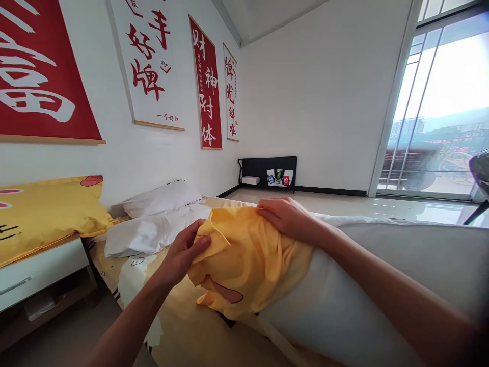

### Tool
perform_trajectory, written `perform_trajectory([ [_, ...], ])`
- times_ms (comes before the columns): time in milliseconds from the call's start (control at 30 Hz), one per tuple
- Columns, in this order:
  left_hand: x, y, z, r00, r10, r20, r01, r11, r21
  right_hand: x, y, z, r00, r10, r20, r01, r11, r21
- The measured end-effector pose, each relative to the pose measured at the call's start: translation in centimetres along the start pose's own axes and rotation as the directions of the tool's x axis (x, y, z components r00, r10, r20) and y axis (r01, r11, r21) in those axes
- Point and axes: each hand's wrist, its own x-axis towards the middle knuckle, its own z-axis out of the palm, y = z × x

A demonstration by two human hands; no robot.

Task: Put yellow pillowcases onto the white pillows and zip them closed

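Note:
A bunched yellow pillowcase (244, 255) with a pink patch covers the near end of a long white pillow-like form (328, 300), whose right side runs out of view. My left hand (191, 250) pinches the pillowcase's left edge between thumb and fingers. On the far upper side, my right hand (286, 216) is closed over the gathered cloth, its fingertips partly hidden. Beneath lies a bed with a yellow patterned sheet (175, 306).
White pillows (164, 199) lie at the bed's far left. A yellow pillow (49, 214) rests on a white nightstand (46, 270). Scrolls (206, 86) hang on the wall. A black low stand (252, 168) is at the back; a window (435, 112) is right.

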Motion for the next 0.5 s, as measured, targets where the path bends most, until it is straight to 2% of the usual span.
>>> perform_trajectory([
  [100,0.1,0.1,-0.3,1.0,-0.015,0.021,0.017,0.995,-0.102,-0.3,1.0,-1.4,0.994,0.045,-0.096,-0.051,0.997,-0.063],
  [200,0.4,0.1,-0.2,0.999,-0.026,0.019,0.029,0.986,-0.163,-0.9,1.8,-2.2,0.982,-0.015,-0.186,-0.016,0.987,-0.162],
  [300,0.6,-0.1,0.1,0.999,-0.049,-0.006,0.048,0.989,-0.14,-1.8,2.0,-2.2,0.966,-0.059,-0.25,-0.01,0.964,-0.267],
  [367,0.8,-0.5,0.4,0.997,-0.066,-0.044,0.061,0.992,-0.111,-2.3,2.2,-1.8,0.979,-0.03,-0.201,-0.036,0.947,-0.319],
  [433,0.9,-0.8,0.6,0.994,-0.075,-0.085,0.068,0.994,-0.087,-2.5,2.4,-1.5,0.995,-0.007,-0.098,-0.031,0.925,-0.379],
  [500,1.1,-0.9,0.9,0.991,-0.069,-0.118,0.063,0.997,-0.05,-2.5,2.6,-1.5,0.997,-0.023,-0.07,-0.01,0.9,-0.436],
])
